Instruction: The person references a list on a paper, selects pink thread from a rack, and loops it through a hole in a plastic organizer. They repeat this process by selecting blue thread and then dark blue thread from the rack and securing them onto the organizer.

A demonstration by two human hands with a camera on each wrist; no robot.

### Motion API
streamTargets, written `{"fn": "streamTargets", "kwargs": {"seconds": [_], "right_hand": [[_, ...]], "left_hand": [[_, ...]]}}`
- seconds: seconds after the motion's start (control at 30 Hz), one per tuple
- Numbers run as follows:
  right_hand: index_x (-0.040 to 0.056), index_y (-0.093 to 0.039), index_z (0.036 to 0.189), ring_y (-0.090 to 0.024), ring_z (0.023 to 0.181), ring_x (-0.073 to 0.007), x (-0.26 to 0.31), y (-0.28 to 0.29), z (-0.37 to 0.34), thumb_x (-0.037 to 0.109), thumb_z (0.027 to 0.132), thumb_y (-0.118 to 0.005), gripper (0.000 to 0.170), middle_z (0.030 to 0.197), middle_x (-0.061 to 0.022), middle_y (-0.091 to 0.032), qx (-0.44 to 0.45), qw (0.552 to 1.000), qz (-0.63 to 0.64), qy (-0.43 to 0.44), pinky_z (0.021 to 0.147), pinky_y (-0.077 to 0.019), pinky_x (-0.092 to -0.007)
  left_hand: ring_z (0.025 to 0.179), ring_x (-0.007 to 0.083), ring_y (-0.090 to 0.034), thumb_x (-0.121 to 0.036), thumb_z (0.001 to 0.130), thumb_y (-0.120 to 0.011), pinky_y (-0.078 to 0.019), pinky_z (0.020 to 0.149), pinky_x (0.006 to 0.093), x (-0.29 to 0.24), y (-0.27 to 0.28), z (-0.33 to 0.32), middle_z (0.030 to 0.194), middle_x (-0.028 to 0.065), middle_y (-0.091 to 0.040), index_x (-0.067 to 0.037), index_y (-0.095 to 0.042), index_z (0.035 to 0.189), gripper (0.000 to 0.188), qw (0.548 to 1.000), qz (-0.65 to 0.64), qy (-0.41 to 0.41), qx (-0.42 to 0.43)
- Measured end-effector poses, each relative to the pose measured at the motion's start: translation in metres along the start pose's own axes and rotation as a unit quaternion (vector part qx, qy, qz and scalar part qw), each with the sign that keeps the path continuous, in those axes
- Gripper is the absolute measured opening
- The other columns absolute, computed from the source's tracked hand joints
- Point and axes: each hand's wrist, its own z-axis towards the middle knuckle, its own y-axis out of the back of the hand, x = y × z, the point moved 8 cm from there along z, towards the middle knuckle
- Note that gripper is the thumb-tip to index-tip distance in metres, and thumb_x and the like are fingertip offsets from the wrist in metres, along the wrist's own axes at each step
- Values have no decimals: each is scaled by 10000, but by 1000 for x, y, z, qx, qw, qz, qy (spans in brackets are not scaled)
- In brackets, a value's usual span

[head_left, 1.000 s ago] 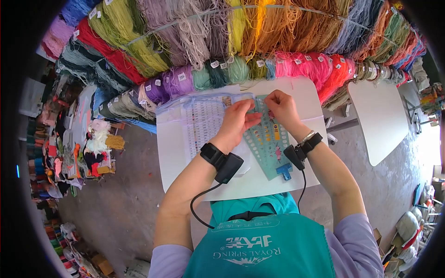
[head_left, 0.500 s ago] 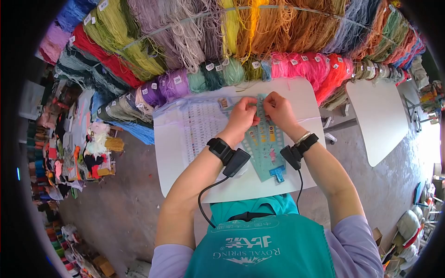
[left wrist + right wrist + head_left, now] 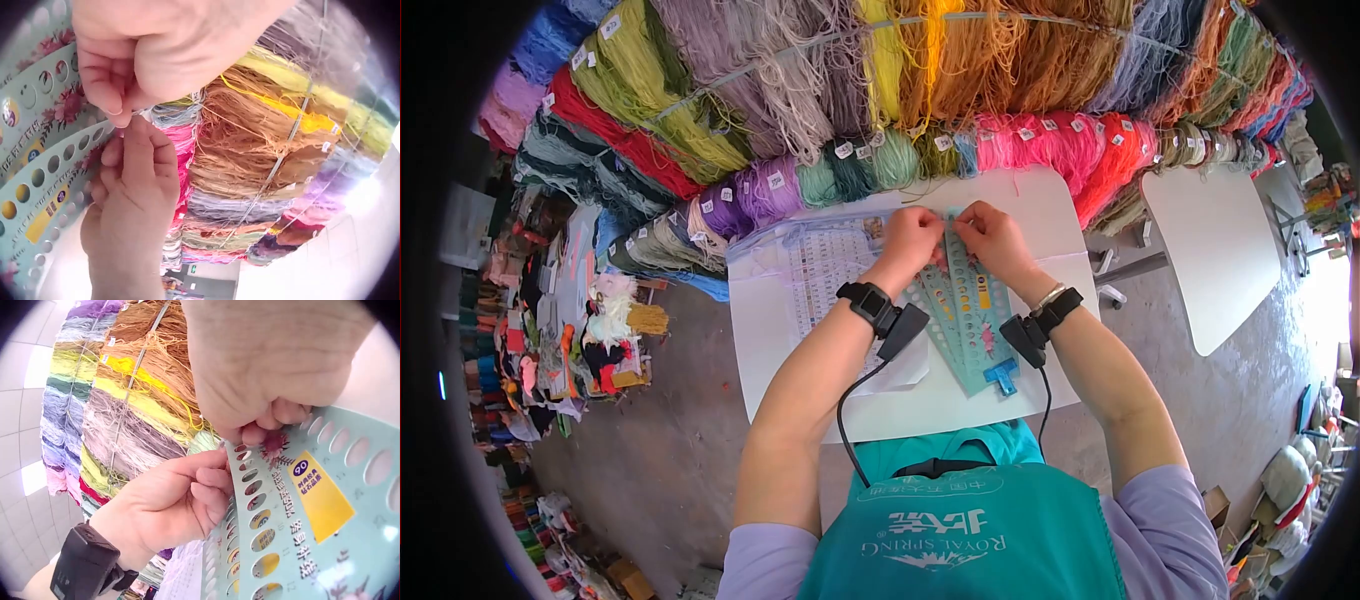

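Note:
Several pale green cards with rows of round holes (image 3: pixel 972 318) lie fanned on the white table, with a blue clip (image 3: pixel 1001 376) near their lower end. At the far end of the cards, my left hand (image 3: pixel 912 245) and right hand (image 3: pixel 997 245) are close together. In the left wrist view, thumb and fingers of the left hand (image 3: pixel 169 50) pinch at the card's edge, fingertips meeting those of the right hand (image 3: pixel 134 206). The right wrist view shows the right hand (image 3: pixel 269 369) gripping the top card's end (image 3: pixel 350 450). Whatever lies between the fingertips is too small to tell.
A printed chart in a clear sleeve (image 3: pixel 820 275) lies on the white table (image 3: pixel 775 385), left of the cards. Labelled thread bundles (image 3: pixel 1040 140) hang along the far side. A second white table (image 3: pixel 1215 260) stands at the right, and a cloth-covered table (image 3: pixel 580 310) at the left.
My left hand has drawn in beside the right, its fingers now bent at the card ends. Cards and clip have shifted slightly left, and the fan has changed a little.

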Motion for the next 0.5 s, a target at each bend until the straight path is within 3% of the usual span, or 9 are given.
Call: {"fn": "streamTargets", "kwargs": {"seconds": [0.1, 0.17, 0.3, 0.4, 0.5], "right_hand": [[28, -616, 933, -568, 548, -158, 8, 3, -1, 193, 852, -685, 196, 641, -64, -602, -7, 999, -51, 14, 524, -446, -313], [33, -617, 943, -576, 537, -167, 12, -1, 0, 222, 844, -705, 231, 634, -65, -603, -10, 996, -79, 33, 516, -447, -314], [15, -609, 964, -582, 533, -163, 8, -4, 3, 300, 860, -719, 322, 663, -78, -616, 10, 998, -42, -54, 503, -454, -310], [5, -599, 982, -572, 539, -143, -3, -2, 7, 336, 879, -716, 365, 696, -77, -631, 25, 996, 26, -82, 499, -456, -300], [3, -587, 1004, -557, 552, -119, 2, -3, 8, 358, 906, -692, 383, 695, -62, -629, 43, 995, 62, -61, 501, -451, -286]], "left_hand": [[562, 76, -532, -140, 942, -582, -419, 498, 220, 4, 14, -8, 724, -11, -586, -45, -660, 952, 123, 997, -75, -17, 1], [552, 75, -521, -155, 943, -576, -394, 481, 222, 5, 5, -17, 711, -16, -574, -54, -664, 957, 135, 988, -130, 1, 78], [516, 76, -500, -185, 948, -569, -360, 456, 221, 3, -4, -27, 692, -2, -578, -52, -668, 960, 166, 964, -215, 49, 148], [493, 76, -503, -196, 957, -559, -373, 447, 228, 1, 5, -18, 663, 8, -597, -41, -668, 951, 190, 987, -141, 15, 80], [479, 77, -515, -188, 954, -558, -392, 444, 236, -9, -7, -11, 638, 16, -614, -32, -669, 941, 191, 994, -38, -47, 94]]}}
